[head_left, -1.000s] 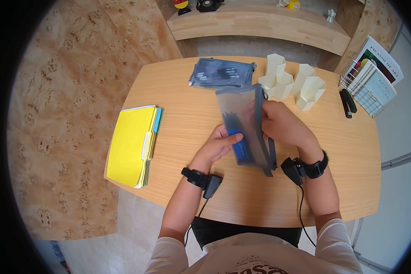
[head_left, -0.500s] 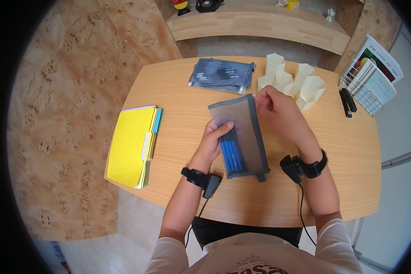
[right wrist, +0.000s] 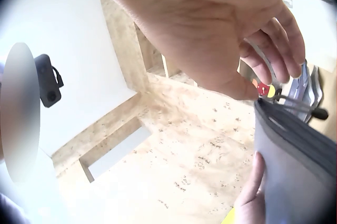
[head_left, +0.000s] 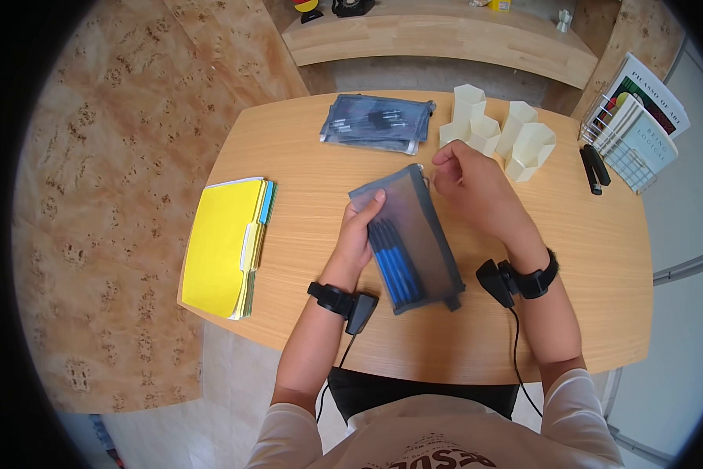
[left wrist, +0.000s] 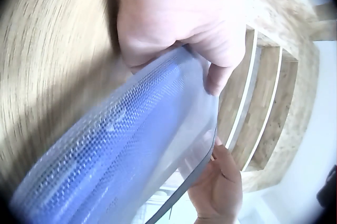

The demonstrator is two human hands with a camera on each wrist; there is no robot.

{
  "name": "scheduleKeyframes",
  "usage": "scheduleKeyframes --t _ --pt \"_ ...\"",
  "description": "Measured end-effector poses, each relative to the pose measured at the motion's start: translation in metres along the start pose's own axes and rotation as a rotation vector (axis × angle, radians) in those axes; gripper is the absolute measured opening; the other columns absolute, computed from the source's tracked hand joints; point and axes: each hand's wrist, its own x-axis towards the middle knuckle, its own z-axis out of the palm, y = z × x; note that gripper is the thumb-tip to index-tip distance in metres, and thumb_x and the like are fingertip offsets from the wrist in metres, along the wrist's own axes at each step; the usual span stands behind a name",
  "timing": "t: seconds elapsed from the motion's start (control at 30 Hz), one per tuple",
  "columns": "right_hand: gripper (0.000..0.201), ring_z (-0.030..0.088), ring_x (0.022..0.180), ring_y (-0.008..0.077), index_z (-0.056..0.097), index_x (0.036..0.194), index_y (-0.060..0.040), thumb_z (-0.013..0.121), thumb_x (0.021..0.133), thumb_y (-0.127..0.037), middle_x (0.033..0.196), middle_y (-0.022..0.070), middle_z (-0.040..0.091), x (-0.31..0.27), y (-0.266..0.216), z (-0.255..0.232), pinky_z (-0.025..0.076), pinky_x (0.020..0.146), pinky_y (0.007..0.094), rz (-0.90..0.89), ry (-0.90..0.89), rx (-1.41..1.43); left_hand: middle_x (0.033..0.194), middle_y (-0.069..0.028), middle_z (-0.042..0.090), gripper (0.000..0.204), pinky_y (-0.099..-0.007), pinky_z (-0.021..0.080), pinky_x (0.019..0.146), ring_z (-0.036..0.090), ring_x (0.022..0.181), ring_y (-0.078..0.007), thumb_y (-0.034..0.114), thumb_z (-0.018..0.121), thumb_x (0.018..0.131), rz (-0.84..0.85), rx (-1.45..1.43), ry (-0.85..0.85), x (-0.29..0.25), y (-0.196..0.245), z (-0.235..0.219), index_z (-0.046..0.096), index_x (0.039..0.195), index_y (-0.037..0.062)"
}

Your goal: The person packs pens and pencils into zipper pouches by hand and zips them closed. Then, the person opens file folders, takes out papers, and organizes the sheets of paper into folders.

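Left hand point(head_left: 357, 241) grips grey mesh pouch point(head_left: 423, 234), blue pens point(head_left: 394, 270) inside, right of the yellow folders point(head_left: 225, 246). Right hand point(head_left: 482, 191) farther right of those folders, fingers curled near pouch's corner; can't tell if pinching anything.

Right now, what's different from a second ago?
The pouch has shifted toward the person and slightly left. The left hand now grips it nearer its far end. The right hand, earlier overlapping its edge, is now at the far corner; whether it holds anything is unclear. The yellow folder, stacked pouches and pale holders stayed put.
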Motion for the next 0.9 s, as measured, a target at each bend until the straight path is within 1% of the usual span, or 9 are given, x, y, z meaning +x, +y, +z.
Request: scheduleKeyframes --t 0.1,0.17,0.3,0.37,0.47,0.57,0.67,0.8,0.9 --pt "0.015 0.072 0.080 0.0305 0.071 0.102 0.0020 0.066 0.091 -0.007 0.085 0.0161 0.074 0.000 -0.003 -0.007 0.058 0.076 0.0378 0.106 -0.107 -0.061 0.117 -0.0119 0.071 0.036 -0.0361 0.058 0.093 0.071 0.104 -0.0219 0.029 0.063 0.105 0.040 -0.027 0.009 0.004 -0.002 -0.012 0.061 0.127 0.0001" --pt "0.015 0.073 0.076 0.0294 0.072 0.098 0.0022 0.062 0.089 -0.003 0.082 0.0168 0.074 -0.002 -0.003 -0.006 0.057 0.073 0.0375 0.186 -0.343 0.123 0.125 -0.0150 0.068 0.043 -0.0393 0.057 0.100 0.068 0.113 -0.0248 0.032 0.059 0.106 0.052 -0.042 -0.005 0.004 0.000 -0.011 0.057 0.134 -0.0016" --pt "0.015 0.069 0.072 0.0190 0.071 0.099 0.0048 0.063 0.087 0.001 0.078 0.0109 0.071 -0.006 -0.003 0.010 0.055 0.069 0.0321 0.036 -0.279 0.034 0.115 -0.0098 0.072 0.034 -0.0337 0.058 0.092 0.071 0.102 -0.0182 0.030 0.064 0.105 0.071 -0.129 0.035 -0.001 0.004 0.002 0.064 0.124 0.0018" --pt "0.017 0.071 0.074 0.0209 0.070 0.100 0.0045 0.063 0.085 0.001 0.080 0.0136 0.073 -0.004 -0.014 0.007 0.055 0.068 0.0346 0.295 -0.530 0.055 0.115 -0.0097 0.072 0.034 -0.0339 0.058 0.093 0.071 0.103 -0.0181 0.030 0.063 0.105 0.081 -0.126 0.027 -0.001 0.005 0.002 0.063 0.124 0.0018" --pt "0.019 0.072 0.074 0.0231 0.070 0.100 0.0039 0.066 0.083 -0.003 0.081 0.0162 0.073 -0.007 -0.014 0.018 0.055 0.066 0.0365 0.344 -0.643 0.023 0.115 -0.0101 0.072 0.038 -0.0346 0.058 0.093 0.070 0.105 -0.0192 0.032 0.063 0.105 0.070 -0.116 -0.020 -0.001 0.001 -0.009 0.062 0.127 0.0011" --pt "0.015 0.074 0.085 0.0350 0.073 0.092 0.0014 0.062 0.085 -0.006 0.087 0.0223 0.074 -0.016 -0.003 0.037 0.057 0.073 0.0418 0.143 -0.615 -0.169 0.117 -0.0107 0.071 0.041 -0.0353 0.058 0.092 0.070 0.106 -0.0203 0.034 0.063 0.105 0.057 -0.094 -0.088 0.002 0.000 -0.019 0.061 0.129 0.0008" --pt "0.012 0.073 0.085 0.0381 0.071 0.089 0.0016 0.065 0.085 -0.007 0.088 0.0230 0.074 -0.019 -0.003 0.036 0.056 0.073 0.0439 0.048 -0.528 -0.132 0.117 -0.0105 0.071 0.041 -0.0358 0.059 0.092 0.070 0.106 -0.0202 0.035 0.063 0.105 0.007 -0.081 -0.122 0.001 0.002 -0.017 0.062 0.128 0.0008" --pt "0.018 0.069 0.073 0.0312 0.069 0.096 0.0003 0.072 0.085 -0.013 0.078 0.0168 0.071 -0.008 -0.020 -0.001 0.053 0.065 0.0385 0.186 -0.537 -0.046 0.116 -0.0092 0.072 0.039 -0.0347 0.059 0.091 0.070 0.104 -0.0183 0.034 0.063 0.105 0.065 -0.141 0.010 0.002 0.003 -0.007 0.064 0.126 0.0016" --pt "0.016 0.071 0.083 0.0409 0.070 0.096 0.0005 0.065 0.086 -0.011 0.085 0.0206 0.073 -0.002 -0.025 -0.030 0.055 0.073 0.0461 0.173 -0.322 -0.043 0.114 -0.0085 0.072 0.038 -0.0333 0.059 0.089 0.070 0.101 -0.0173 0.033 0.064 0.105 0.055 -0.148 0.056 0.002 0.002 -0.008 0.064 0.126 0.0017"
